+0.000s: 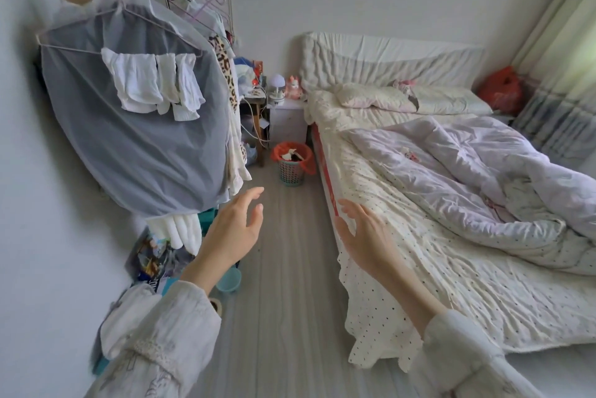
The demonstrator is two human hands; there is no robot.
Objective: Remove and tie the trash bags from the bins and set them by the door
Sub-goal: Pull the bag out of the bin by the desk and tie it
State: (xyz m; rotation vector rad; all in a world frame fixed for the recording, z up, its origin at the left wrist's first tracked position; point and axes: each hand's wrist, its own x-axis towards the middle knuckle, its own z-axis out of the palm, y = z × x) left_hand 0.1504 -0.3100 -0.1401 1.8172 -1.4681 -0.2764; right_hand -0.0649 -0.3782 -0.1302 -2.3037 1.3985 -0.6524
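An orange trash bag [279, 152] lines the upright teal bin [291, 172], holding rubbish.

1. Far bin [291, 171]: teal mesh, lined with an orange-red trash bag [306, 162].
2. Bed sheet [451, 284], right: cream with small dark dots.
3. Quilt [467, 171]: pale lilac-white.
4. Left hanging garment cover [135, 126]: sheer grey.
5. Floor [290, 301]: grey wood grain.
6. Far-right bag [500, 88]: red.
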